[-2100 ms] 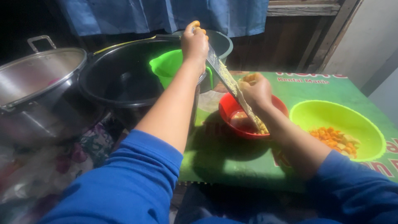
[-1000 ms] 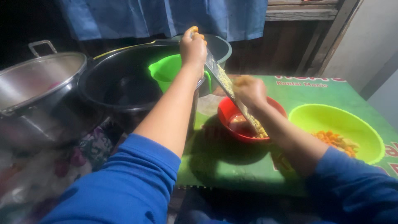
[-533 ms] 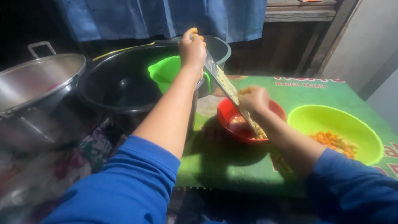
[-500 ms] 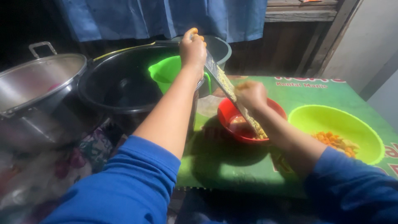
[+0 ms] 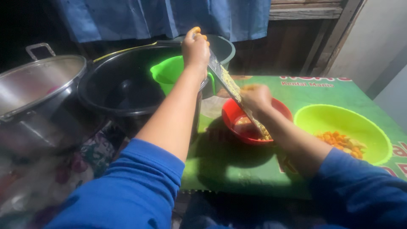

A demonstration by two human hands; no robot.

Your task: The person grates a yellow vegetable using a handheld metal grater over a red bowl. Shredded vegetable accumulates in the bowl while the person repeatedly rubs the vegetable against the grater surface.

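Over the red bowl [image 5: 250, 125], a flat metal grater [image 5: 231, 87] slants down from the left hand [image 5: 196, 48] — fingers wrapped tight round its orange-tipped handle.

At the bowl's 12 o'clock, the right hand [image 5: 255, 97] presses something against the grater face; its fingers are curled, but the piece itself is too blurred to name. Risk, as I judge it: knuckles ride close to the cutting face, so a slip could scrape skin, and the grater's foot could skid inside the bowl and tip it. Room is tight at 9 o'clock, where the black pot [image 5: 127, 85] and green jug [image 5: 171, 74] crowd in; the lime bowl [image 5: 343, 131] of orange pieces sits just beside at 3 o'clock — only the green tabletop [image 5: 229, 169] at 6 o'clock lies open.
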